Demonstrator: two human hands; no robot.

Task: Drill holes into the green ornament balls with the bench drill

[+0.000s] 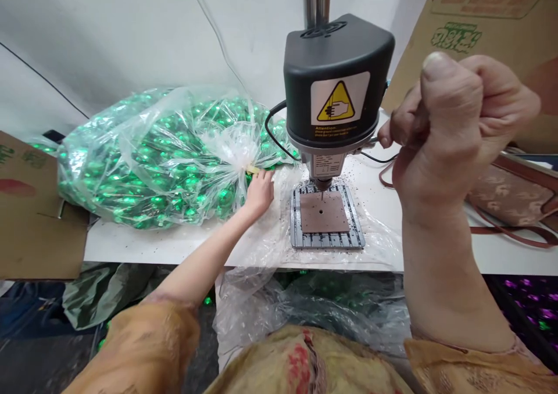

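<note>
A small black drill press [339,86] with a yellow warning sticker stands in front of me. My right hand [453,115] is closed in a fist round its feed lever [369,144], most of which the hand hides. Under the thin drill bit [322,196], a brown square plate [326,222] with one dark hole lies on the slotted metal base [295,222]. My left hand [260,195] is left of the drill, at the tied neck of a clear plastic bag [238,147] full of shiny green pieces. Its fingers curl inward; what they hold is hidden.
Cardboard boxes stand at the left [30,225] and back right. A patterned bag with a brown strap [514,196] lies at right. Dark shavings and plastic sheeting [270,237] cover parts of the white table [143,246]. Purple shiny pieces [529,301] show below right.
</note>
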